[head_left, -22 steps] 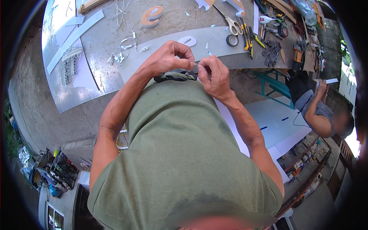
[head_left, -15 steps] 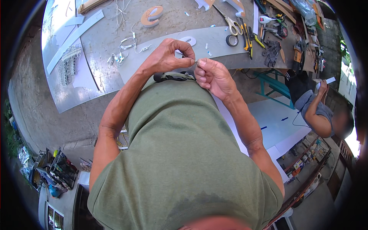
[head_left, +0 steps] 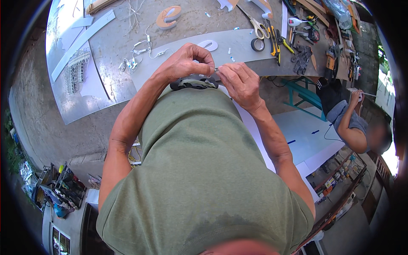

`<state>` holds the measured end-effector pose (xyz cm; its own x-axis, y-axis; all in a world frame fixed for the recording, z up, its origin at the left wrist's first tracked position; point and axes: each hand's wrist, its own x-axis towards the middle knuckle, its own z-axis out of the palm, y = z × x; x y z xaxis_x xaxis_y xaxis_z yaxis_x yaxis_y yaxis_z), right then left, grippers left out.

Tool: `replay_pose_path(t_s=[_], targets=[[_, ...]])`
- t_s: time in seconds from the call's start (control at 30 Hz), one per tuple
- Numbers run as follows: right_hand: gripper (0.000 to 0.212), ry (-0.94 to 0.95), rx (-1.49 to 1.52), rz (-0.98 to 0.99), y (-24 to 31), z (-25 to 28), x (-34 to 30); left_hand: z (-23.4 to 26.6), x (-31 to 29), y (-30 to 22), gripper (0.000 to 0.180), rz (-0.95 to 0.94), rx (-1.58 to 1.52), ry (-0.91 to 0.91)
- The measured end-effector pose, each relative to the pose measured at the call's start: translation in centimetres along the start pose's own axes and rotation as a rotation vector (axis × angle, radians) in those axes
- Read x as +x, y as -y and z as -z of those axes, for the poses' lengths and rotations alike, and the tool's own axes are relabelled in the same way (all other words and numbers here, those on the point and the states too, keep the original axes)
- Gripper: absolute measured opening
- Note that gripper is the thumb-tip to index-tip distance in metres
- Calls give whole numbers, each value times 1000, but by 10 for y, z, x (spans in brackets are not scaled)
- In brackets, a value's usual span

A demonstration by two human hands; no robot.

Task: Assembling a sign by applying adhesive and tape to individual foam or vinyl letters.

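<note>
My left hand (head_left: 189,63) and my right hand (head_left: 243,85) meet at the near table edge, just in front of my waist. Both are closed in a pinch, fingertips close together. Between them shows a thin, wire-like strand (head_left: 216,69), mostly hidden by the fingers. Just beyond my left hand lies a white ring-shaped piece (head_left: 209,45) on a grey sheet (head_left: 242,42). A string of small white modules on wire (head_left: 148,50) rests to the left of it. Small loose white-and-blue pieces (head_left: 230,51) lie beyond my right hand.
Scissors (head_left: 260,30), a black tape roll (head_left: 257,45), a yellow-black cutter (head_left: 273,42) and dark gloves (head_left: 301,59) lie on the right of the table. An orange-faced curved letter (head_left: 168,18) is farther back. At right, another person (head_left: 350,123) holds a white strip.
My right hand has turned, its back now facing up and its fingers reaching toward the left. My left hand has barely moved. The other person's white strip has changed angle.
</note>
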<state>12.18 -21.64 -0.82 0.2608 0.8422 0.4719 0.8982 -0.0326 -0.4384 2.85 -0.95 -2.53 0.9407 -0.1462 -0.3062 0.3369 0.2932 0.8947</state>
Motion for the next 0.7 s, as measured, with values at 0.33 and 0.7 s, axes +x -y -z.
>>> replay_pose_path(t_s=[0.33,0.7], targets=[[17,86,26,-7,5,3,2,3,-1,2,15,-88,338,-16],[27,45,422,-558,14,1,1,10,-1,8,14,-25,93,-34]])
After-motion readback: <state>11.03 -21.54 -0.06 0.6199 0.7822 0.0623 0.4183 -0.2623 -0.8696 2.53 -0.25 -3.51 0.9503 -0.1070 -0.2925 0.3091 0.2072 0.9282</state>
